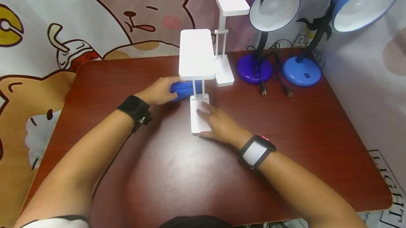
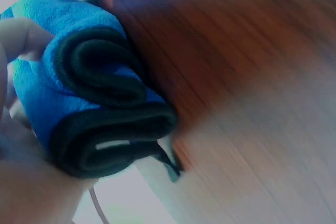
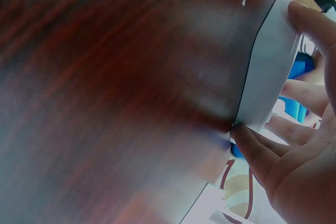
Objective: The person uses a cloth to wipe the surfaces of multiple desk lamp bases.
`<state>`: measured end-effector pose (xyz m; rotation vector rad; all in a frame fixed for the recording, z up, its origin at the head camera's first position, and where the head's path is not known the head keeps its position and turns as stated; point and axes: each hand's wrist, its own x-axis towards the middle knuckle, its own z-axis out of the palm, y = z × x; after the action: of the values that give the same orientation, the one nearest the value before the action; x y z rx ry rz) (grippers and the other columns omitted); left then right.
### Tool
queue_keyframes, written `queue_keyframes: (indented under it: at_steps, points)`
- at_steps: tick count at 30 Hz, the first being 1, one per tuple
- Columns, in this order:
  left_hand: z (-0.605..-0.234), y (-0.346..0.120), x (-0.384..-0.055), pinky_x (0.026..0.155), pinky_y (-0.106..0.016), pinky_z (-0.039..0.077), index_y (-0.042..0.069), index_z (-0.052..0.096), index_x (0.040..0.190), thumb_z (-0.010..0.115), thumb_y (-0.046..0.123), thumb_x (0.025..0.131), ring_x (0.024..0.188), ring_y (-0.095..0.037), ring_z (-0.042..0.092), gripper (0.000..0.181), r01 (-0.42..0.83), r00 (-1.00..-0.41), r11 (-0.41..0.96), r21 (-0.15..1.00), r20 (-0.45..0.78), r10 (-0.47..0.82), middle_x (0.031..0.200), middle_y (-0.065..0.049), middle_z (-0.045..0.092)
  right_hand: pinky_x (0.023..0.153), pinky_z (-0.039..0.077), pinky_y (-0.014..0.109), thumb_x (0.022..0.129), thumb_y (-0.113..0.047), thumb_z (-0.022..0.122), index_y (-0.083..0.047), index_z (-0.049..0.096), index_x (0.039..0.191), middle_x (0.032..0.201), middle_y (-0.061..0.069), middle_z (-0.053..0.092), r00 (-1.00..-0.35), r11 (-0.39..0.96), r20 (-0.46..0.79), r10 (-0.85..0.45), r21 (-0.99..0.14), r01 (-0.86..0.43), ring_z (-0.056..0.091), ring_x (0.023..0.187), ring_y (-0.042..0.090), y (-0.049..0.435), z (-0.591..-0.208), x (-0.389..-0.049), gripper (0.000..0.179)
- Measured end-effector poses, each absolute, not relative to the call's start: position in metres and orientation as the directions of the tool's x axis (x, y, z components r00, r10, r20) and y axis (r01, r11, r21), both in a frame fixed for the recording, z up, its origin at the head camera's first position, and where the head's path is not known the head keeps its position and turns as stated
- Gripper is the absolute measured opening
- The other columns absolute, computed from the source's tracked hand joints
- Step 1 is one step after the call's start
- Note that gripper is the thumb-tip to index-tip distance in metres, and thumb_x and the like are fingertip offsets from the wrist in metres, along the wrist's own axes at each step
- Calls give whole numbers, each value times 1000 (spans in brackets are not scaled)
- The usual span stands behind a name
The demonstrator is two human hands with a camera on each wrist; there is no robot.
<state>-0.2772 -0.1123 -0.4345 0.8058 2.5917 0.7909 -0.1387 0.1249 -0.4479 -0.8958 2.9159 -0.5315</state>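
A folded blue cloth (image 1: 185, 90) with black edging (image 2: 100, 66) is gripped in my left hand (image 1: 160, 90), behind the posts of a white desk lamp (image 1: 197, 53). The cloth's rolled layers show in the left wrist view. My right hand (image 1: 223, 124) holds the lamp's white base (image 1: 198, 120) from its right side, fingers spread over it and the thumb at its near corner. In the right wrist view, the thumb and fingertips bend onto the base's edge (image 3: 265, 61). The lamp stands upright, its flat head hiding part of the cloth.
A second white lamp (image 1: 224, 69) stands just behind. To its right are a purple lamp (image 1: 275, 7) and a blue lamp (image 1: 301, 71), with black cords and plugs (image 1: 264, 88) between them. The brown table (image 1: 285, 171) meets a printed cloth backdrop (image 1: 114, 13).
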Motion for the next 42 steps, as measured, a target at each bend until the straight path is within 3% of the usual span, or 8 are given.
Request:
queue_keyframes:
  at_steps: [5,9,17,22,26,29,35,42]
  points:
    - [-422,-130,-260,92,-60,48,5,49,128,65,14,81,107,-34,53,51,343,-889,770,538,-79,452,121,-18,55,102,42,52,74,-48,73,-6,49,136,143,24,42,-839,781,90,-537,-324,-534,45,123,39,128,-445,-136,79]
    - [-402,-143,-235,85,-63,50,3,46,129,67,16,79,106,-38,53,56,297,-925,790,536,-43,377,119,-20,53,99,46,47,78,-47,69,-9,51,134,137,19,52,-875,744,146,-463,-473,-472,49,119,31,124,-438,-136,70]
    - [-374,-123,-189,79,-56,55,7,48,124,70,14,74,99,-30,56,55,388,-879,690,611,22,476,116,-13,54,97,48,46,83,-28,70,-14,40,143,139,16,51,-923,373,38,-383,-908,-192,56,116,29,113,-424,-135,68]
    - [-377,-99,-172,78,-51,57,6,41,123,71,13,73,96,-26,57,59,400,-848,600,693,31,530,112,-13,55,96,48,47,84,-15,68,-11,31,146,140,22,47,-918,167,-14,-396,-984,-57,55,116,31,109,-422,-133,72]
    - [-383,-88,-164,77,-46,56,5,35,121,69,8,75,91,-24,57,56,393,-811,477,786,52,583,104,-15,53,88,54,46,83,-12,69,-11,32,145,137,23,48,-934,94,5,-358,-995,-41,58,110,30,107,-419,-132,72]
    - [-386,-81,-161,77,-44,55,5,36,121,62,1,77,89,-24,55,51,376,-778,383,844,62,626,102,-15,51,87,54,46,81,-13,71,-11,34,142,133,20,52,-950,113,30,-311,-991,-68,59,109,27,110,-419,-132,71]
    - [-390,-67,-160,76,-42,55,6,42,123,54,-3,77,91,-22,57,49,398,-747,349,848,79,660,105,-14,56,88,53,47,78,-20,73,-7,44,132,119,17,62,-980,336,82,-180,-931,-140,60,102,23,124,-421,-137,62]
    - [-406,-59,-163,81,-42,53,12,57,115,63,22,81,99,-19,53,36,605,-750,592,532,132,648,110,-6,59,75,58,49,79,-17,71,-10,51,129,112,20,67,-982,507,89,-166,-846,-163,65,93,27,154,-419,-145,54]
